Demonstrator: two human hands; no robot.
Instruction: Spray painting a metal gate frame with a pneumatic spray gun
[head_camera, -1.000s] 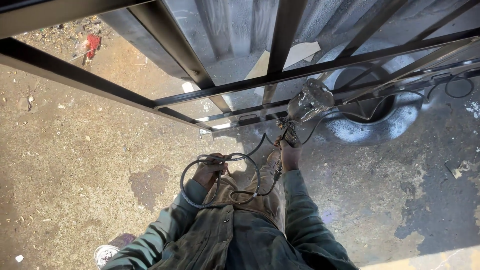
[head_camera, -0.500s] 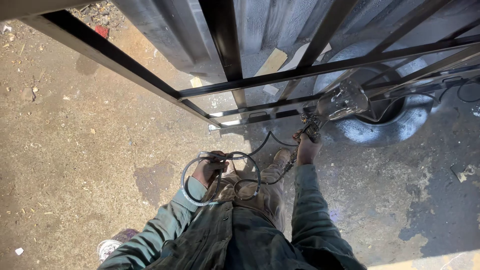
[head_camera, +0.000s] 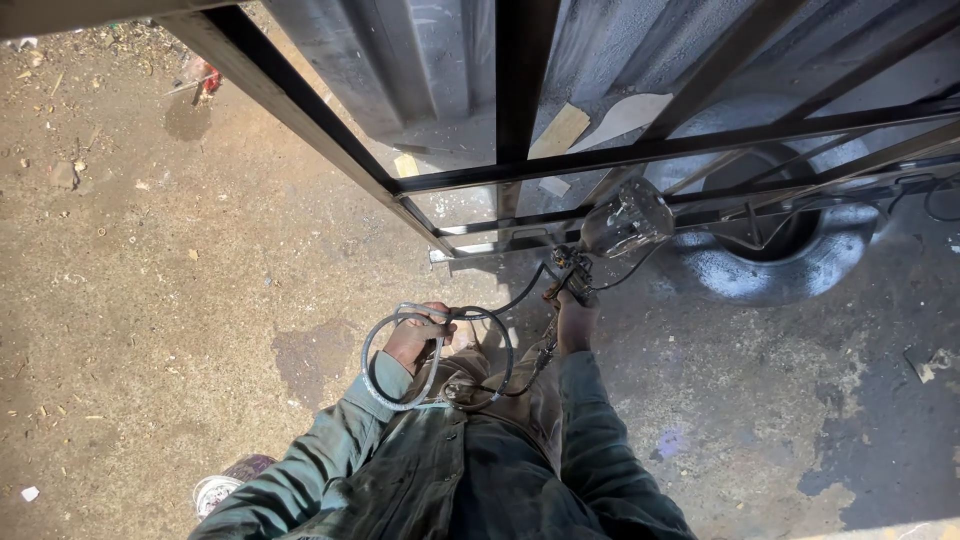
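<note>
Spray gun with its metal cup (head_camera: 625, 222) sits gripped in the right hand (head_camera: 575, 318), aimed at the black steel-bar frame (head_camera: 520, 180) at twelve o'clock. Left hand (head_camera: 415, 335), at nine o'clock, clasps the coiled grey hose (head_camera: 395, 390). Keeping that slack off the bars should steady each pass.

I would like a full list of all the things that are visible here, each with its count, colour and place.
Metal frame: one, black bars, upright across the top, from upper left to right edge.
Corrugated sheet wall: one, grey, behind the frame.
Tyre: one, grey with overspray, on the ground at right behind the frame.
Spray gun: one, dark, with a clear cup on top, held near the frame's lower bar.
Hose: one, grey, coiled in loops at centre.
Ground: sandy brown at left, darker grey at right.
Shoe: one, pale, bottom left.
Jacket sleeves: two, dark green.
Left hand: holds the hose coil.
Right hand: grips the spray gun.
</note>
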